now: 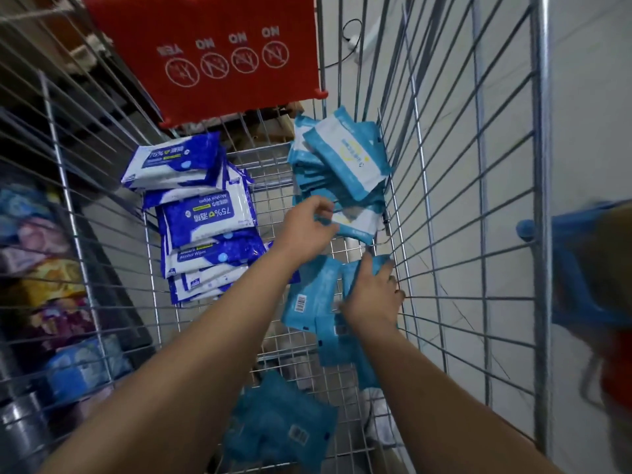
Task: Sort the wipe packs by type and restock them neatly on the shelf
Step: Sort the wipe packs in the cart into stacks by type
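We note a wire cart seen from above, with both bare arms reaching into it. Dark packs, blue and white and marked as alcohol wipes, lie in an uneven overlapping pile along the cart's left wall. Light packs, pale blue with a white band, are heaped in the far right corner and lean against the right wall. The left hand is at the near foot of that heap. Its fingers and thumb are curled and pinch the edge of one pack at the bottom of the heap. The right hand is nearer the camera, close against the right wall. Its fingers are bent over the top edge of a bundle of the same pale blue packs and grip it; one pack in the bundle shows a barcode. Loose packs of the pale sort lie on the cart floor nearest the camera, blurred. A red flap with circular warning signs hangs at the far end of the cart. Outside the left wall we see blurred goods of mixed colours; we cannot tell what they are.
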Demonstrator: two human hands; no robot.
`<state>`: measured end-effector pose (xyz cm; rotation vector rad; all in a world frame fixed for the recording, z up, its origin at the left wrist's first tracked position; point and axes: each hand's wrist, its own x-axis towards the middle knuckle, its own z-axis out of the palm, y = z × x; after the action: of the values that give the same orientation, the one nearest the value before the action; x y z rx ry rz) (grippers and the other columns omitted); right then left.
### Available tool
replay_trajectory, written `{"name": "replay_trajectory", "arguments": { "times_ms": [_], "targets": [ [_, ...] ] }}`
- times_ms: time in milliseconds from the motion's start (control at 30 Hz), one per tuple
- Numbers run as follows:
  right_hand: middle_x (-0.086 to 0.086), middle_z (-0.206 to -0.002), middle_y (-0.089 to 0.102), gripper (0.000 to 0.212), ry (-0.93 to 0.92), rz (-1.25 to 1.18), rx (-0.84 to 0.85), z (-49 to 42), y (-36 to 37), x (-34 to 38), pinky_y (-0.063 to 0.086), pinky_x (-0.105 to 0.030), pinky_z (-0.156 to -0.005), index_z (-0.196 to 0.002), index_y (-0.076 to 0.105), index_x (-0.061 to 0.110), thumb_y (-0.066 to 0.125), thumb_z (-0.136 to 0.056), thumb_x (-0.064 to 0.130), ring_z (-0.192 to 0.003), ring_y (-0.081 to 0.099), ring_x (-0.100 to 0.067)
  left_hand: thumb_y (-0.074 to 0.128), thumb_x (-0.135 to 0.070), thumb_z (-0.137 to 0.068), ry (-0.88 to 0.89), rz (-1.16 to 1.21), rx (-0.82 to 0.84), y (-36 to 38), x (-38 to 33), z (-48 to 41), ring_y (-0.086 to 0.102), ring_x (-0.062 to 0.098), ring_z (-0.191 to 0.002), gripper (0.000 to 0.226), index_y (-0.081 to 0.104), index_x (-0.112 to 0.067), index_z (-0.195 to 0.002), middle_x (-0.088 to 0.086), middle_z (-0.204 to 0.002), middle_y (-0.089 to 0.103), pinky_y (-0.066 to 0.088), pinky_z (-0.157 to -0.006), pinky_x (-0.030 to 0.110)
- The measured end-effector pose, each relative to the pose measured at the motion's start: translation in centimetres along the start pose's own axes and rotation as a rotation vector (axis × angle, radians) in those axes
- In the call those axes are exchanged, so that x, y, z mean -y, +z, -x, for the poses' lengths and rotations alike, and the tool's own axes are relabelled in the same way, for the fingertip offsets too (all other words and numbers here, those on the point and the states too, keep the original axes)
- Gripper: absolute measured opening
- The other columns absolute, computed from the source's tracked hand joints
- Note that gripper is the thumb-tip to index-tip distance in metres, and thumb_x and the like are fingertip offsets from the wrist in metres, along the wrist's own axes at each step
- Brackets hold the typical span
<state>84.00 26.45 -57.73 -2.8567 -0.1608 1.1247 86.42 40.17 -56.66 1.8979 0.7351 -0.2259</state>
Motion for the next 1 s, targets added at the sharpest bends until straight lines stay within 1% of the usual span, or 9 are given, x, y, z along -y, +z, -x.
{"name": "replay_trajectory", "arguments": {
  "times_ms": [100,233,367,500,567,667,800,900,1000],
  "targets": [
    [-0.016,-0.144,0.022,0.099,-0.006,-0.172,-0.017,-0.1,0.1,-0.3,0.037,-0.043,-0.100,-0.149,0.009,0.026,0.073,-0.075,0.013,-0.120,0.044,-0.034,0.071,-0.012,-0.079,0.023,-0.399,0.210,-0.1,2.9,1.9,0.059,0.022,-0.099,0.039,0.058,-0.010,-0.116,0.007,-0.116,0.060,0.045,-0.082,0.025],
    [-0.014,-0.132,0.031,0.117,0.013,-0.481,-0.084,-0.1,0.4,-1.2,0.043,-0.037,-0.094,-0.149,0.011,0.026,0.088,-0.061,0.020,-0.108,0.053,-0.032,0.072,-0.036,-0.080,0.127,-0.818,0.335,0.4,4.9,3.7,0.035,0.024,-0.130,0.070,0.040,-0.015,-0.138,0.006,-0.140,0.040,0.032,-0.106,0.036],
    [-0.009,-0.133,0.029,0.102,-0.059,-0.589,-0.135,0.1,0.1,-1.4,0.047,-0.032,-0.085,-0.147,0.019,0.028,0.082,-0.069,0.008,-0.100,0.057,-0.028,0.075,-0.044,-0.074,0.153,-1.000,0.301,0.8,4.7,3.3,0.032,0.025,-0.128,0.078,0.039,-0.015,-0.136,0.005,-0.139,0.040,0.026,-0.104,0.038],
    [0.000,-0.130,0.026,0.094,-0.233,-0.616,-0.224,0.6,-0.4,-0.7,0.049,-0.031,-0.070,-0.148,0.023,0.033,0.068,-0.075,-0.006,-0.073,0.051,-0.016,0.072,-0.044,-0.077,0.158,-1.047,0.356,0.1,3.3,2.2,0.040,0.025,-0.116,0.040,0.059,-0.019,-0.105,0.003,-0.118,0.056,0.027,-0.094,0.036],
    [0.001,-0.136,0.025,0.093,-0.266,-0.587,-0.254,0.6,-0.7,-0.1,0.047,-0.031,-0.066,-0.148,0.024,0.031,0.062,-0.075,-0.012,-0.071,0.053,-0.018,0.074,-0.039,-0.078,0.169,-0.990,0.428,-1.0,1.9,1.9,0.044,0.026,-0.111,0.026,0.055,-0.022,-0.081,0.005,-0.107,0.058,0.032,-0.089,0.034],
    [-0.003,-0.128,0.045,0.083,-0.221,-0.508,-0.158,0.4,-0.4,0.3,0.049,-0.035,-0.079,-0.146,0.029,0.025,0.055,-0.077,-0.013,-0.098,0.058,-0.025,0.074,-0.023,-0.080,0.180,-0.735,0.367,-4.2,-1.6,1.6,0.051,0.025,-0.097,0.034,0.043,-0.019,-0.067,0.007,-0.098,0.057,0.042,-0.081,0.033],
    [-0.009,-0.101,0.065,0.029,-0.084,-0.417,-0.026,0.2,0.4,-0.2,0.047,-0.030,-0.067,-0.113,0.057,0.010,0.061,-0.084,0.014,-0.087,0.061,-0.027,0.066,-0.014,-0.087,0.214,-0.021,0.032,-7.5,-6.9,0.6,0.060,0.017,-0.090,0.015,0.052,-0.011,-0.085,0.002,-0.098,0.060,0.053,-0.074,0.029],
    [-0.007,-0.096,0.064,0.025,-0.041,-0.403,0.017,0.4,0.3,-0.4,0.043,-0.028,-0.067,-0.104,0.058,0.010,0.059,-0.087,0.028,-0.086,0.060,-0.027,0.062,-0.018,-0.092,0.059,0.441,-0.097,-6.9,-8.8,-1.4,0.067,0.022,-0.092,0.012,0.052,-0.012,-0.098,0.007,-0.103,0.065,0.060,-0.074,0.036],
    [-0.004,-0.085,0.058,0.012,-0.018,-0.453,-0.012,0.2,-0.4,-0.1,0.040,-0.029,-0.066,-0.091,0.055,0.013,0.057,-0.088,0.024,-0.079,0.056,-0.026,0.055,-0.011,-0.096,-0.135,0.637,-0.103,-4.9,-8.5,-3.0,0.065,0.021,-0.089,0.011,0.052,-0.009,-0.107,0.004,-0.098,0.061,0.060,-0.067,0.033]
  ]
}}
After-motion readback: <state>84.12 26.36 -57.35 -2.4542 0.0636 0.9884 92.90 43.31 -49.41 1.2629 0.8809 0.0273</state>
